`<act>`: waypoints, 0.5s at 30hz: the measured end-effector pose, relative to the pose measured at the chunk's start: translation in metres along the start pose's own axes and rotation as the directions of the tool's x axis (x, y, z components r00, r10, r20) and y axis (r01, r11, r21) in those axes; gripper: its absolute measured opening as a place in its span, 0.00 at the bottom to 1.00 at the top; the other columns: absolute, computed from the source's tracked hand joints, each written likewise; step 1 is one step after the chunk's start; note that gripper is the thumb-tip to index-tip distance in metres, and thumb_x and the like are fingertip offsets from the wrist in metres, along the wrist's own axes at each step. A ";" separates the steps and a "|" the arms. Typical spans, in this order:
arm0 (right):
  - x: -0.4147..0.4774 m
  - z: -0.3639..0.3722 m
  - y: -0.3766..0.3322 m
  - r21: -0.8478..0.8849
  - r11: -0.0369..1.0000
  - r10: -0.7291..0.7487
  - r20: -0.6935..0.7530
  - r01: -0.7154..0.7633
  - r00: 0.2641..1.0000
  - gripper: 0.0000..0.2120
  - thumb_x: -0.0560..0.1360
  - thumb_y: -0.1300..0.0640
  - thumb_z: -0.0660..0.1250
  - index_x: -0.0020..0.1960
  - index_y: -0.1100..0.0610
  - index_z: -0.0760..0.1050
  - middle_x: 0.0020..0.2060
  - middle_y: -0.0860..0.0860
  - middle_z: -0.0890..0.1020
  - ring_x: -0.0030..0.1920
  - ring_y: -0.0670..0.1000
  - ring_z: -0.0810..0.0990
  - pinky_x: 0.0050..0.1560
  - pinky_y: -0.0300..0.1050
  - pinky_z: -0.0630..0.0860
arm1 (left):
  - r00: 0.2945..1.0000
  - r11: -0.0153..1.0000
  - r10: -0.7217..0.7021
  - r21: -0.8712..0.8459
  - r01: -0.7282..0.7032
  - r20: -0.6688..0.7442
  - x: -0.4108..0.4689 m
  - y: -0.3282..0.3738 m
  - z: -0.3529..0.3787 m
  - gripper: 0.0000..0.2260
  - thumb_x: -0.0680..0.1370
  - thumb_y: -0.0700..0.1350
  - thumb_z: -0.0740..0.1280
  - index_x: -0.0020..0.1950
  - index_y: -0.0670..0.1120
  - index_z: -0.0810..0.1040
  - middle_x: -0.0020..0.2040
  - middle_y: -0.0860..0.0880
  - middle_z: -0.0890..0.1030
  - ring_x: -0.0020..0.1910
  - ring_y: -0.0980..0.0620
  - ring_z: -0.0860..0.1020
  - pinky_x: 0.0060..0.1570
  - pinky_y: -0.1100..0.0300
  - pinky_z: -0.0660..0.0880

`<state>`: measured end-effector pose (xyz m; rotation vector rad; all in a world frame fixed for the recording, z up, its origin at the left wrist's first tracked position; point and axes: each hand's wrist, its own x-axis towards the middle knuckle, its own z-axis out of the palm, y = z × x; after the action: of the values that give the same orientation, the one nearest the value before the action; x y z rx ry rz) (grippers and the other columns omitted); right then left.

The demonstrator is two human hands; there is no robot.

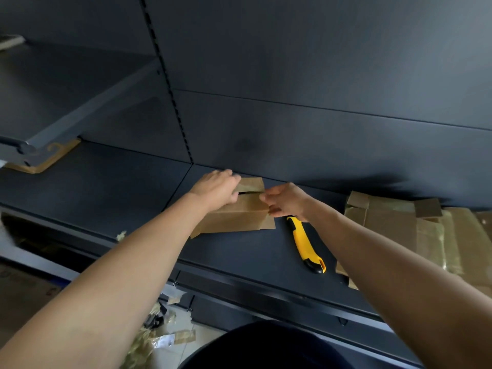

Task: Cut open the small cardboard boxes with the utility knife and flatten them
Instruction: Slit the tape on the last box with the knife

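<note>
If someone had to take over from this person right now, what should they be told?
Left hand grips the box at its far left end; right hand pinches its right end flap.
Knife lies on the shelf by the right wrist, unheld.
Done: flattened cardboard piled at right.
Left: open out and flatten this box.

The shelf (119, 187) lies open left of the box (234, 217) and along its near edge, while the knife (303, 241) just right of the box, the flattened cardboard (394, 230) heaped further right and the back panel (319, 129) just behind block the other sides.
</note>
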<state>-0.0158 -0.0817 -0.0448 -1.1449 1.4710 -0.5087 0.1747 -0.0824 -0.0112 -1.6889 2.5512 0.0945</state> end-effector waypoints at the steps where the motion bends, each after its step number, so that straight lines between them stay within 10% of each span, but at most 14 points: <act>1: 0.001 -0.003 0.006 0.046 0.999 0.023 -0.040 -0.022 0.999 0.18 0.78 0.52 0.65 0.62 0.62 0.75 0.52 0.58 0.81 0.49 0.56 0.82 0.52 0.46 0.80 | 1.000 1.000 -0.001 0.001 0.001 -0.003 -0.001 0.000 0.001 0.12 0.80 0.46 0.58 0.58 0.41 0.73 0.52 0.44 0.74 0.47 0.46 0.73 0.42 0.56 0.66; 7: 0.009 -0.015 0.065 -0.643 0.708 0.126 -0.292 -0.292 0.948 0.33 0.73 0.46 0.70 0.69 0.62 0.63 0.64 0.60 0.68 0.63 0.61 0.70 0.60 0.52 0.70 | 0.999 1.000 -0.021 0.022 0.020 0.035 -0.005 0.003 0.014 0.14 0.82 0.42 0.51 0.65 0.40 0.68 0.58 0.42 0.73 0.59 0.43 0.71 0.56 0.49 0.71; 15: 0.010 -0.023 0.062 -0.527 0.827 0.070 -0.250 -0.196 0.966 0.21 0.74 0.59 0.63 0.67 0.60 0.67 0.60 0.60 0.71 0.53 0.60 0.77 0.46 0.46 0.75 | 1.000 0.994 0.026 -0.106 -0.028 -0.014 0.002 0.010 0.017 0.16 0.79 0.33 0.53 0.65 0.44 0.66 0.51 0.45 0.74 0.51 0.47 0.73 0.44 0.58 0.63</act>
<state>-0.0580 -0.0697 -0.0947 -1.4459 1.9547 -0.1058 0.1654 -0.0792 -0.0280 -1.6959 2.6228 0.2257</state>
